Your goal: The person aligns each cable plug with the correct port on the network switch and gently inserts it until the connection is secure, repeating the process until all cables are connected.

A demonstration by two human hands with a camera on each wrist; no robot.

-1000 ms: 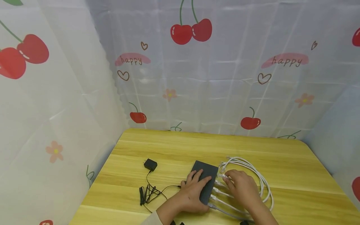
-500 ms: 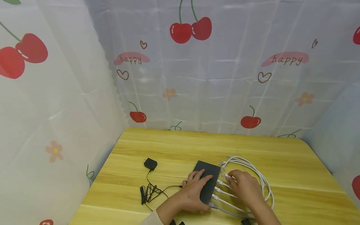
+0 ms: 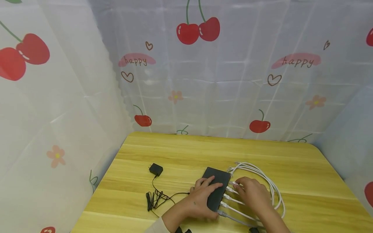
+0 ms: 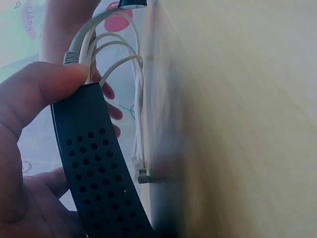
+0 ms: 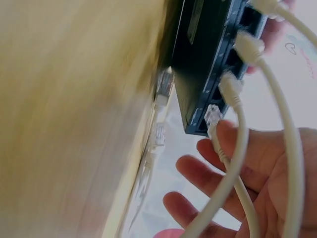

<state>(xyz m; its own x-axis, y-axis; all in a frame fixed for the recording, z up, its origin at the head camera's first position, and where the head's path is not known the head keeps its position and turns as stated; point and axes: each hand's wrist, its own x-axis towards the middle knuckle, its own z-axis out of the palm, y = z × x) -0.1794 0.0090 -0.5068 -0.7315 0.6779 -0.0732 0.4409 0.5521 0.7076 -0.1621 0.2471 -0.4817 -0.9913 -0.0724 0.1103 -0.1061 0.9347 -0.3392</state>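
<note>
A black network switch (image 3: pixel 217 198) sits at the table's near middle, with my left hand (image 3: pixel 199 202) gripping it. In the head view the fingers spread over its top; the thumb presses its near end in the left wrist view. My right hand (image 3: pixel 253 194) pinches a white Ethernet cable behind its clear plug (image 5: pixel 213 115). That plug is at the mouth of the port nearest the switch's far end; whether it is seated I cannot tell. Beside it several white plugs (image 5: pixel 230 88) sit at other ports, and a grey cable's plug (image 3: pixel 222 213) is at the near end.
White cables loop in a coil (image 3: pixel 274 186) to the right, with loose plugs (image 5: pixel 158 136) behind the switch. On the left lie a black power adapter (image 3: pixel 156 169) and its bundled cord (image 3: pixel 157 199), which runs to the switch. A cherry-patterned curtain (image 3: pixel 204 97) surrounds the table.
The switch has slid slightly to the right under my left hand. My right hand drew the plug slightly right, and the gap between plug and switch is now smaller again.
</note>
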